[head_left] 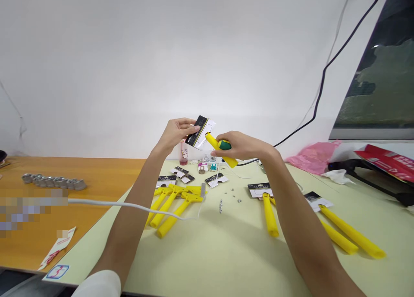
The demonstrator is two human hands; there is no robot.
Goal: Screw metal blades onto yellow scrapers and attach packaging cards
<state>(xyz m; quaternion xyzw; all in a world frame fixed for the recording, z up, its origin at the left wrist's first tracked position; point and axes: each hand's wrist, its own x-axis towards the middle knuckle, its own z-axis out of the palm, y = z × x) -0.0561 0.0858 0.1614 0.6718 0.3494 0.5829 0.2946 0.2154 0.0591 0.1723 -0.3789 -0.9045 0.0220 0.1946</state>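
Note:
My left hand (176, 133) holds a black-and-white card package (201, 132) up above the table, pinched between thumb and fingers. My right hand (242, 145) grips a yellow plastic tool handle (214, 144) with a green part (225, 145) showing by my fingers. The tool's end is close to the card, and I cannot tell if they touch. Below, on the pale green table (226, 254), lie a cluster of yellow scrapers (171, 206), more yellow handles (352, 231), several similar cards (215, 179) and scattered small metal screws (233, 195).
A small pink bottle (183, 155) stands behind the hands. A white cable (129, 205) crosses my left forearm's side. To the left, a row of grey metal fittings (53, 181) sits on an orange wooden table (97, 170). A pink plastic bag (312, 157) lies at the back right.

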